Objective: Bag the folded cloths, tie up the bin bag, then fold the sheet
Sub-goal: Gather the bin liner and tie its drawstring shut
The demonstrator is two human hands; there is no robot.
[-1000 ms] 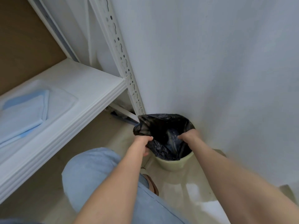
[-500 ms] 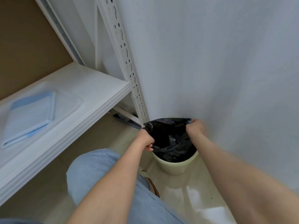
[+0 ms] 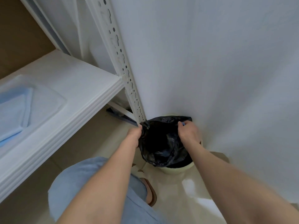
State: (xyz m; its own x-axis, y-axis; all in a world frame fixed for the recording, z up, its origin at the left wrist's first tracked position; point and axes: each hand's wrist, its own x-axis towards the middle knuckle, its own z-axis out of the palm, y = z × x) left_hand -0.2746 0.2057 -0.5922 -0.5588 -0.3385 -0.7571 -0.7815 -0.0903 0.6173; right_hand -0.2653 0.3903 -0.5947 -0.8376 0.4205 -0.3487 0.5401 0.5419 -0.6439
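Head: shelf post (image 3: pixel 123 62) just beside bin bag (image 3: pixel 158 143); cloth (image 3: pixel 13 110) on shelf (image 3: pixel 72 75).

Blue cloth (image 3: pixel 13 110) on white shelf (image 3: pixel 77 81)

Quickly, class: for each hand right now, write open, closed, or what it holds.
Left hand: closed, gripping the black bin bag at its rim.
Right hand: closed, gripping the bag's opposite rim.

bin bag (image 3: pixel 159 143) seemingly against wall (image 3: pixel 210 62), post (image 3: pixel 122 62) beside
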